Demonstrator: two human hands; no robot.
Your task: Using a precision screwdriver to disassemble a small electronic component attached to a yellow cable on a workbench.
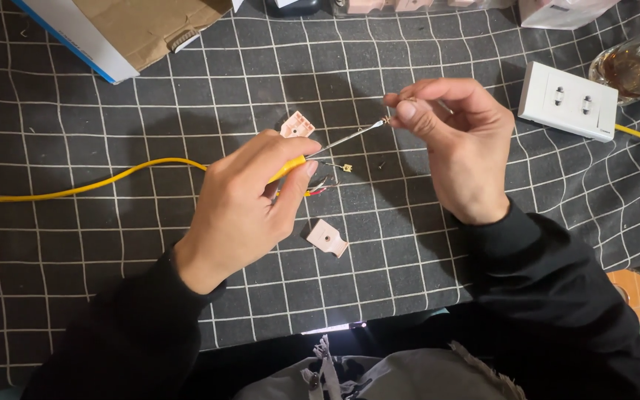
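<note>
My left hand (250, 200) grips a screwdriver (335, 144) with a yellow handle, its thin metal shaft pointing up and right. The shaft's tip meets a tiny brass-coloured part pinched between thumb and fingers of my right hand (457, 133). Under my left hand a yellow cable (83, 187) comes in from the left and ends in stripped red and other thin wires (324, 185), one tipped with a small brass terminal (347, 168). Two pink plastic plug pieces lie on the cloth: one (297, 126) above my left hand, one (327, 238) below it.
A dark cloth with a white grid (75, 111) covers the table. A white wall socket (568, 100) lies at the right with a yellow cable behind it, next to a glass of brown liquid (635, 67). A cardboard box (127, 30) sits at the top left.
</note>
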